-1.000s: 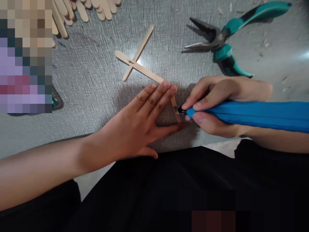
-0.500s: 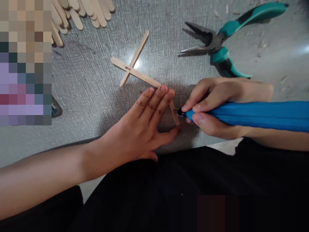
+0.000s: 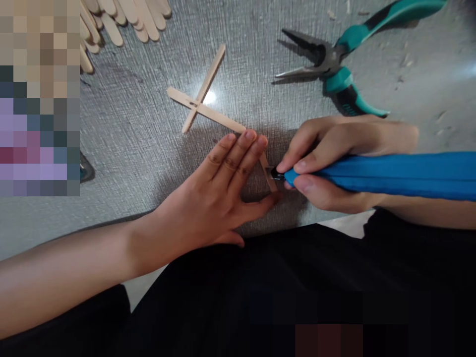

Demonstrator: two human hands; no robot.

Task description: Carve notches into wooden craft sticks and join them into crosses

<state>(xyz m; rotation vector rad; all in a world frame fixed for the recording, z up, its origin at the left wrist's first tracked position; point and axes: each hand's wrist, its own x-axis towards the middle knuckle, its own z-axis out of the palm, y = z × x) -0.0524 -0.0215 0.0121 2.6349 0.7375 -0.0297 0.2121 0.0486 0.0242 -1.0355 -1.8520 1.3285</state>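
My left hand (image 3: 219, 193) lies flat with its fingers stretched out, pressing on the joined wooden craft sticks on the tabletop. From under my fingertips one slanting stick (image 3: 223, 119) runs up left and crosses a second stick (image 3: 212, 69), with a small dark mark near the crossing. A lower stick (image 3: 268, 174) shows between my left fingers and thumb, partly covered. My right hand (image 3: 330, 153) is closed round a blue utility knife (image 3: 394, 173). The knife's blade meets the edge of the lower stick; whether it has cut in, I cannot tell.
Needle-nose pliers (image 3: 332, 62) with teal handles lie spread at the upper right. Several loose craft sticks (image 3: 145, 20) are heaped at the upper left. Wood shavings (image 3: 407, 59) are scattered on the grey textured tabletop (image 3: 122, 134). A blurred patch hides the left corner.
The knife tip has moved slightly left, onto the lower stick. My left hand stays pressed on the sticks. The whole view has shifted a little.
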